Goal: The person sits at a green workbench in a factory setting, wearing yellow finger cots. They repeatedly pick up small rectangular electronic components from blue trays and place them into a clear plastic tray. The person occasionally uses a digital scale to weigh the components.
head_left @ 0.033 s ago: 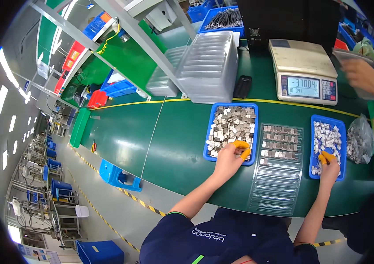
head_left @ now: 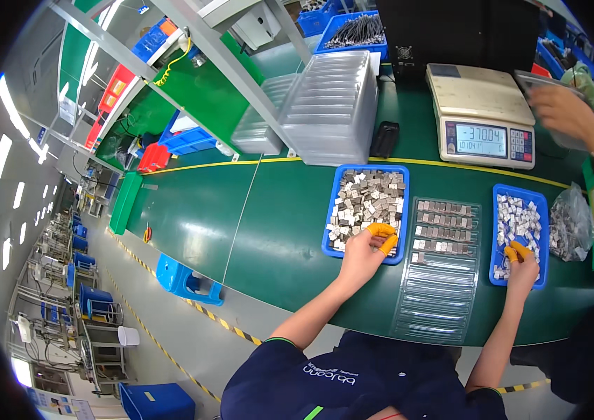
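Observation:
My left hand (head_left: 365, 253), with yellow finger cots on thumb and fingers, is in a pinch over the near right corner of a blue tray (head_left: 326, 241) heaped with small metal connector shells (head_left: 370, 199). My right hand (head_left: 521, 269), also in yellow cots, has its fingers pressed together in a smaller blue tray (head_left: 543, 210) of small white-and-silver parts (head_left: 519, 218). What either pinch holds is hidden. Between the hands lies a clear ribbed plastic tray (head_left: 437, 301); its far rows hold small metal parts (head_left: 442, 233), and one part sits at the left of a nearer row.
A digital scale (head_left: 482, 98) stands behind the trays, beside stacked clear trays (head_left: 332, 105) and a black object (head_left: 385, 138). At right are a plastic bag of parts (head_left: 570, 227) and another person's blurred hand (head_left: 566, 112). A blue stool (head_left: 185, 280) stands by the table's left edge.
The other person's hand at the right has shifted slightly left, toward the scale. My hands have barely moved, both still at their trays.

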The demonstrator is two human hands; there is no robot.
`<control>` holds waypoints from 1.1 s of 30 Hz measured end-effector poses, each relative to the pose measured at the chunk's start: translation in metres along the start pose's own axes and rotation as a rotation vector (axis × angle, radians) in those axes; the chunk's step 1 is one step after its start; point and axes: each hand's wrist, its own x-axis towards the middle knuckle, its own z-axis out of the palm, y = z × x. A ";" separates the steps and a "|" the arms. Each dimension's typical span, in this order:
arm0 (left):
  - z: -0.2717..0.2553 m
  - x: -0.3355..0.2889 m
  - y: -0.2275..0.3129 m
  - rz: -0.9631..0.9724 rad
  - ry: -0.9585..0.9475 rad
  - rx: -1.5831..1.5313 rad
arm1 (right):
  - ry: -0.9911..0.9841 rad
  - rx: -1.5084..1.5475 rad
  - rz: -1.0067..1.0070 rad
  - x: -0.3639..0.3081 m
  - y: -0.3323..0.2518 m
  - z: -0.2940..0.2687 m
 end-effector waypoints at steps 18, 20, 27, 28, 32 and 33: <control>0.047 -0.030 -0.011 0.222 0.127 -0.450 | 0.110 0.586 -0.080 0.025 0.055 0.007; 0.044 -0.031 -0.010 0.212 0.117 -0.470 | 0.103 0.539 -0.080 0.013 0.016 0.000; 0.057 -0.028 -0.013 0.165 0.053 -0.728 | -0.231 0.676 -0.085 -0.046 -0.075 0.001; 0.058 -0.027 -0.015 0.181 0.005 -0.691 | -0.280 0.710 -0.086 -0.055 -0.085 0.006; 0.055 -0.032 -0.015 0.148 -0.097 -0.624 | -0.303 0.521 -0.441 -0.066 -0.093 0.031; 0.056 -0.032 -0.013 0.138 -0.104 -0.655 | -0.313 0.609 -0.399 -0.068 -0.098 0.032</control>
